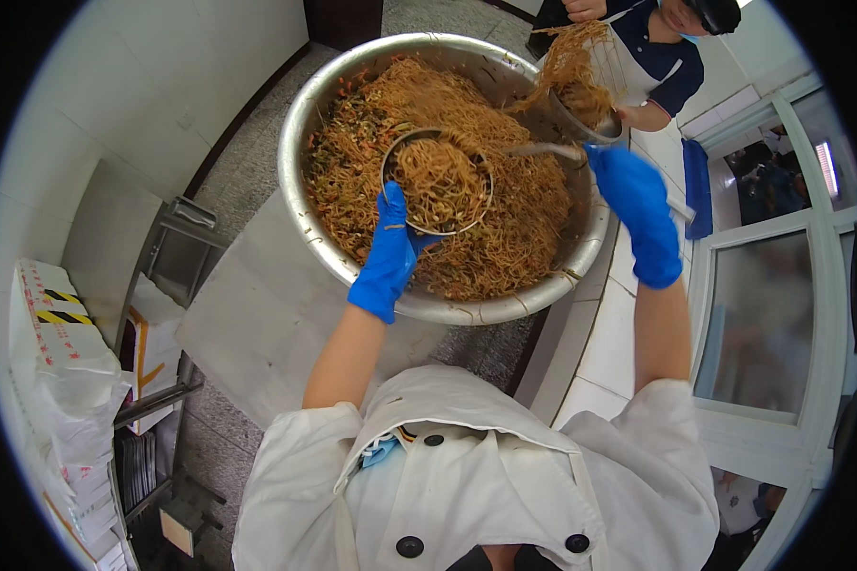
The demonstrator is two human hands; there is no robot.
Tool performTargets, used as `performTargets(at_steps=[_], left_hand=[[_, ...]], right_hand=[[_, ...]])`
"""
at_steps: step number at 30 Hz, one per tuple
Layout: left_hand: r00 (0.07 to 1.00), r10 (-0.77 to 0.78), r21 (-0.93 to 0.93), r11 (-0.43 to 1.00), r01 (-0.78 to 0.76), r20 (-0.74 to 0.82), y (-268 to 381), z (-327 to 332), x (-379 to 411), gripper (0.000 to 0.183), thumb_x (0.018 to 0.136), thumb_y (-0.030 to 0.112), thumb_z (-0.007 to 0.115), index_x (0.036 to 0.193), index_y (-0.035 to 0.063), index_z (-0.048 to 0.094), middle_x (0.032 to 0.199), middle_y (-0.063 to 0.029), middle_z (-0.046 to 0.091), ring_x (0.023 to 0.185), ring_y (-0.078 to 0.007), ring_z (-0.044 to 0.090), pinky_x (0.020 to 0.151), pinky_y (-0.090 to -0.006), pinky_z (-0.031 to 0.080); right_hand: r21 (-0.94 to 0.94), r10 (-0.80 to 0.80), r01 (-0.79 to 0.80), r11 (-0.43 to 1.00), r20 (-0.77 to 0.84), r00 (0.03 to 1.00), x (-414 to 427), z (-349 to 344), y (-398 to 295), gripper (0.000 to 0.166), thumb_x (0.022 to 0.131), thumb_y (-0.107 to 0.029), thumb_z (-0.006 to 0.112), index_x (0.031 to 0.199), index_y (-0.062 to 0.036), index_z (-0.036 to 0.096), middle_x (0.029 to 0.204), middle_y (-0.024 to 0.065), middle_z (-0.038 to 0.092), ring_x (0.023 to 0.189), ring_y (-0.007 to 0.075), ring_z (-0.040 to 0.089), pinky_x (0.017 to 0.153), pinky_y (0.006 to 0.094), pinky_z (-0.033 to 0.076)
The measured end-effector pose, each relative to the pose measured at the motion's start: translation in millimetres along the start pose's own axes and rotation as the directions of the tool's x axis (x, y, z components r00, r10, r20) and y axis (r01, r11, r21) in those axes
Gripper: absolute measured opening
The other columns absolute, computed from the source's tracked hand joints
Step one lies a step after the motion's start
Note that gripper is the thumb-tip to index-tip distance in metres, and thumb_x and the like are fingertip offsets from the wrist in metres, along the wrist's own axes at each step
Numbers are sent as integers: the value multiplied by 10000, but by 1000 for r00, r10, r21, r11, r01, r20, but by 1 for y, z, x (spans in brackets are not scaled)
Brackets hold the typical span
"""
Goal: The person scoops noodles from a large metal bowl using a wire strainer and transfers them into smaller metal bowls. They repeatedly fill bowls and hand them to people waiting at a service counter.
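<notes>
A large round metal basin [303,235] holds a heap of brown noodles [464,264] mixed with shredded vegetables. My left hand [393,253], in a blue glove, grips the near left rim of a round metal bowl [491,191] filled with noodles, above the heap. My right hand [635,207], also gloved in blue and somewhat blurred, is closed around the handle of a metal utensil [543,149] at the basin's right side. The utensil reaches left towards the bowl; its working end is hidden among the noodles.
Across the basin at upper right, a person [675,71] lifts noodles over a metal container [603,134]. White tiles [603,342] and a framed window [760,321] line the right side. At left stand a metal rack [157,400] and wrapped white boxes [78,357].
</notes>
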State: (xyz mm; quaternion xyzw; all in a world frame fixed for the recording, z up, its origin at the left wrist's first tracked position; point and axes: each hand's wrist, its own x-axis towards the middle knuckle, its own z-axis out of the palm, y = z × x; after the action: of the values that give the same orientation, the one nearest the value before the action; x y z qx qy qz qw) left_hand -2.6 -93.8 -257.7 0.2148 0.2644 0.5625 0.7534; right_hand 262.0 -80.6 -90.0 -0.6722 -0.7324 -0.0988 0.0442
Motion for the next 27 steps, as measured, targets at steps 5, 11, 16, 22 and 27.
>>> performTargets(at_steps=[5, 11, 16, 22, 27], left_hand=[[992, 91, 73, 993, -97, 90, 48, 46, 11, 710, 805, 563, 448, 1312, 143, 184, 1265, -164, 372, 1124, -305, 454, 800, -421, 529], [994, 46, 87, 995, -55, 103, 50, 57, -2, 695, 804, 596, 410, 1286, 106, 307, 1203, -147, 465, 1050, -291, 523, 740, -420, 550], [997, -69, 60, 996, 68, 17, 24, 33, -14, 720, 788, 600, 419, 1308, 121, 289, 1241, -150, 437, 1090, -300, 488, 797, -456, 520], [986, -61, 20, 998, 65, -156, 0, 6, 10, 655, 800, 573, 428, 1291, 152, 320, 1242, -144, 439, 1087, -305, 489, 801, -502, 505], [982, -51, -42, 998, 44, -179, 0, -6, 22, 624, 809, 536, 461, 1281, 147, 338, 1220, -144, 462, 1067, -303, 504, 794, -509, 504]], right_hand=[[651, 178, -517, 556, 514, 839, -65, 117, 24, 291, 834, -135, 509, 1111, -97, 589, 753, 91, 621, 596, 151, 540, 570, 279, 440], [762, 83, -628, -160, 644, 761, -44, 131, -50, 391, 852, -122, 514, 1220, -2, 462, 718, 67, 583, 586, 106, 489, 478, 240, 366], [803, 175, -438, 404, 402, 899, -16, 120, -45, 480, 870, -111, 489, 1325, -114, 336, 793, 60, 547, 613, 143, 495, 503, 301, 402], [12, -132, 133, 991, -68, 989, -44, 77, -54, 604, 821, -57, 506, 1331, -317, 315, 744, 85, 473, 613, 206, 498, 523, 340, 443], [-218, -325, 319, 922, 11, 946, -57, 21, -48, 687, 760, 1, 540, 1328, -312, 311, 817, 91, 512, 674, 244, 536, 522, 341, 475]])
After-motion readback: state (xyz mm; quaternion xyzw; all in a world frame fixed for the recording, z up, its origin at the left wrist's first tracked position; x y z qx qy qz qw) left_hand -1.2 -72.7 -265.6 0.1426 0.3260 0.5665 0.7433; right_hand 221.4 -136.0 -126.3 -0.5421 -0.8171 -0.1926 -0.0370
